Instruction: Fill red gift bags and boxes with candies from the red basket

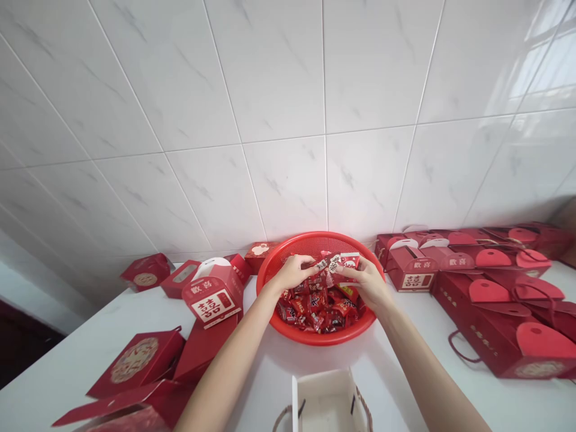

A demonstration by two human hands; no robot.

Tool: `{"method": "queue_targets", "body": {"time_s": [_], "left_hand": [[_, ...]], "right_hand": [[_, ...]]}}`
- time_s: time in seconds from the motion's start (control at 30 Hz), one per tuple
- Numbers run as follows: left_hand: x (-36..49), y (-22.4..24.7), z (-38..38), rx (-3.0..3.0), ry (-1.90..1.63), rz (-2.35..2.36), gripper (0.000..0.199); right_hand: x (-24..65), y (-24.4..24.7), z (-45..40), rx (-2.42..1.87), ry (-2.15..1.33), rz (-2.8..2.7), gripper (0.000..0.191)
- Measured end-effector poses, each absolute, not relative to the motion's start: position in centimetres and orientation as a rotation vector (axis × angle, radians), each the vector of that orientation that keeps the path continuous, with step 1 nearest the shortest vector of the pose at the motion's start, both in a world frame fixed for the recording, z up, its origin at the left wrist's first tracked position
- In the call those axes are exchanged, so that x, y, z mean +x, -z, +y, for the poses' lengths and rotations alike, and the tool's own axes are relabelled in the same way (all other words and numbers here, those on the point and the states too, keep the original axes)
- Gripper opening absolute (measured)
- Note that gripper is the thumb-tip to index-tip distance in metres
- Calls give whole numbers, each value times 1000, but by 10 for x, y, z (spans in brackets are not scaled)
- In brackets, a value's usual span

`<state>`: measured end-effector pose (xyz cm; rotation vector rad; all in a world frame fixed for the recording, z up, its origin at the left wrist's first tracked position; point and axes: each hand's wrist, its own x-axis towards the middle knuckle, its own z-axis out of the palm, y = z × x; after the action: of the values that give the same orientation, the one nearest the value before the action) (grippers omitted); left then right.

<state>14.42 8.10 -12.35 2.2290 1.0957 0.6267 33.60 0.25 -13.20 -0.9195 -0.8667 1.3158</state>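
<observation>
The packets (333, 264) are raised over the far half of the basket (321, 339), between the two hands. Their exact count cannot be told, as they overlap.

Left hand (291, 275): the fingers pinch the left end of the packets. Right hand (369, 285): the fingers grasp the right end, thumb across the printed face. For a sound hold, apply light, even pressure on the flat wrapper; the film is probably slick, and a hard squeeze could make one packet slide off another. Align the edges before any lift. Work inside the basket's rim, so that a slipped packet drops onto the loose sweets (315, 306) below.

The basket stands on the tabletop (270, 375), just in front of the tiled wall (288, 120). Avoid leaning the wrists on its rim, which could tip it.

On the near side of the basket stands an open box (321, 385), mouth upward, cord handles at its sides. Hold the forearms outside its walls to avoid knocking it. To the left of the basket lie red boxes (211, 303) at mixed angles; to its right, more boxes (495, 336) are grouped close together.
</observation>
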Motion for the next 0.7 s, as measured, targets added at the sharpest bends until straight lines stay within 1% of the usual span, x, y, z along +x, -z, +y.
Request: {"method": "queue_targets", "body": {"time_s": [0.03, 0.1, 0.17, 0.3, 0.4, 0.5, 0.6, 0.7], "left_hand": [[144, 125, 82, 2220, -697, 1112, 20], [143, 128, 84, 2187, -829, 1164, 25], [142, 130, 86, 2171, -888, 1195, 27], [143, 128, 85, 2245, -842, 1162, 19], [145, 125, 82, 2286, -754, 1167, 19], [145, 124, 81, 2304, -544, 1154, 20], [143, 127, 80, 2256, -175, 1123, 24], [143, 130, 79, 2170, 185, 1167, 21]], "right_hand": [[336, 132, 3, -907, -1324, -869, 39], [337, 133, 3, -881, -1348, -881, 42], [338, 133, 4, -868, -1372, -897, 44], [338, 132, 4, -843, -1395, -922, 49], [338, 131, 3, -866, -1387, -899, 49], [338, 131, 3, -905, -1381, -878, 46], [338, 131, 3, -921, -1378, -874, 44], [339, 132, 4, -931, -1380, -883, 43]]}}
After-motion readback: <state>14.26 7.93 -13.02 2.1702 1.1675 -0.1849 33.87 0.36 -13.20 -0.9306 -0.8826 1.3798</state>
